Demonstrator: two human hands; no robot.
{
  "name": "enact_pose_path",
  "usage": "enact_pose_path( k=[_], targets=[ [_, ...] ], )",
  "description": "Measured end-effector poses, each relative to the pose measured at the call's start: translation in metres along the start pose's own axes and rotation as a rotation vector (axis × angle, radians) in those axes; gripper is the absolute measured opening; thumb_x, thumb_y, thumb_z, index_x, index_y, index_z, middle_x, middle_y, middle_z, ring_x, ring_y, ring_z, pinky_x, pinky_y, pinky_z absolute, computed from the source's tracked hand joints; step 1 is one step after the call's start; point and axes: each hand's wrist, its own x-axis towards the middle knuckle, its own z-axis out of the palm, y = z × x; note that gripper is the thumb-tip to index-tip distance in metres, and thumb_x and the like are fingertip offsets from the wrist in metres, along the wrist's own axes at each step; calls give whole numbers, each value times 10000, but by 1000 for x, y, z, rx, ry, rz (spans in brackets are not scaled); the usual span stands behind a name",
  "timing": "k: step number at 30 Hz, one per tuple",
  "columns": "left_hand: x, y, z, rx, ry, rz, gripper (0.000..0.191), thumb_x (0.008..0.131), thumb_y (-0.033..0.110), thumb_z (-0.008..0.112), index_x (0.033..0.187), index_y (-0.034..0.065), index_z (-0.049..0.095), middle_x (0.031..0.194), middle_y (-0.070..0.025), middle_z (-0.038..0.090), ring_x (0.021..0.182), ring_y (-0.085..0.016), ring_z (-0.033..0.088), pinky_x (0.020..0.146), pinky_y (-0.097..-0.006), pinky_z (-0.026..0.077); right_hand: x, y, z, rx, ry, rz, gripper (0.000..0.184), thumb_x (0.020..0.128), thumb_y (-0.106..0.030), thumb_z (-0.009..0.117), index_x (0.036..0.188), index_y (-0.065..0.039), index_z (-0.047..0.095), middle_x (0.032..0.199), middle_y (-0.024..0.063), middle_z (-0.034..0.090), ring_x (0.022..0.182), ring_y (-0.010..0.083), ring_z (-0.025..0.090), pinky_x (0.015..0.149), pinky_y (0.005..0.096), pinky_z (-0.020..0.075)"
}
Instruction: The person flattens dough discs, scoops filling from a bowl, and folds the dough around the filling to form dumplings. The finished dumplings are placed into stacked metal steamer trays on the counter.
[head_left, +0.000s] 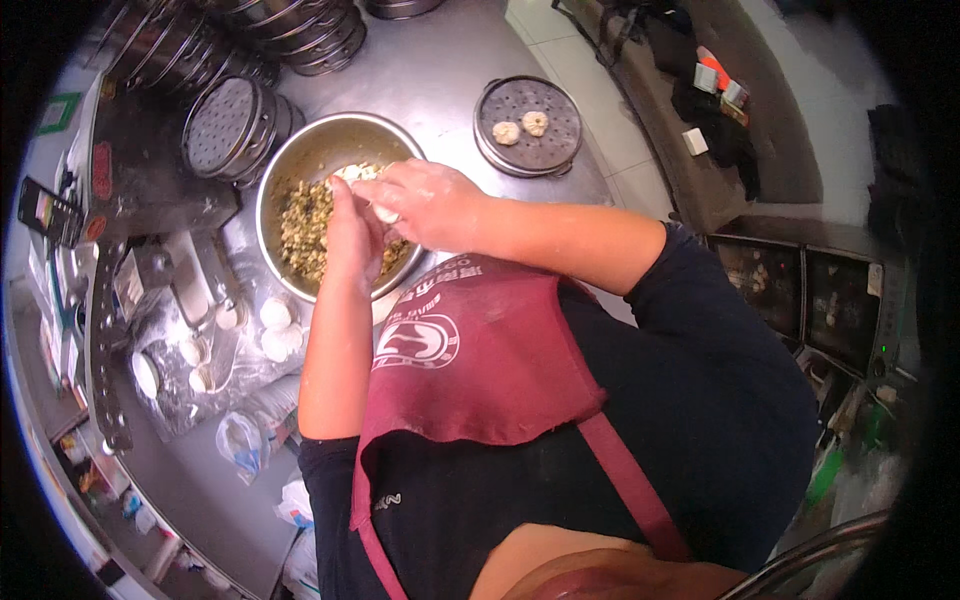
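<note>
Both my hands are together over the near side of a steel bowl (268, 180) of chopped, greenish-brown filling (304, 225). My left hand (354, 238) cups a pale dough wrapper (354, 174) from below and the left. My right hand (431, 201) closes over it from the right, its fingers floury. A second white piece (386, 214) shows under the right fingers; I cannot tell whether it is part of the same dough. The fingers hide most of the wrapper and what it contains. Two pleated buns, a left one (506, 133) and a right one (535, 124), sit on a perforated steamer tray (529, 96).
Round dough wrappers (282, 342) lie in several small piles on the floured worktop (247, 367), beside a metal machine (161, 202). Another steamer tray (221, 124) stands left of the bowl. Stacked steamers (307, 34) rise behind. Plastic bags (244, 442) lie near the counter's front.
</note>
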Motion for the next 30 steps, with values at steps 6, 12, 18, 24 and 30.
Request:
enact_pose_path(
  k=[6,12,18,24,30],
  targets=[
    [-6,8,-51,32,72,28,737,953,627,275,1308,6,451,1121,-191,619,938,-250,626,763,-349,508,-25,113,-61,-376,-106,642,364,833,-260,629,1163,-116,581,1107,125,592,1066,321,570,898,404,473],
    [-21,18,-103,-64,227,97,710,969,600,262,1286,-3,461,1079,-169,628,901,-231,623,735,-328,516,-31,192,-64,-494,-231,830,381,802,-302,656,1133,-126,595,1134,135,613,1085,322,580,893,434,477],
    [-56,-9,-193,108,579,250,567,989,482,370,1255,-4,491,998,-118,653,792,-166,614,701,-300,508,-25,211,-48,-324,-341,825,656,747,-386,738,1301,-100,533,1250,156,588,1144,301,566,962,396,445],
    [-103,-49,-274,685,1047,499,399,941,336,515,1161,9,578,1076,-165,625,1015,-289,579,882,-405,451,-23,158,-77,-595,-133,725,575,807,-384,679,1262,-54,557,1246,164,582,1139,299,565,952,387,437],
    [-108,-13,-356,1839,631,691,520,857,476,570,1180,70,599,1239,-145,566,1223,-322,467,1023,-474,351,-16,79,-52,-323,-18,780,475,822,-305,693,1196,-27,606,1130,152,647,982,236,645,878,323,481]
  ],
)
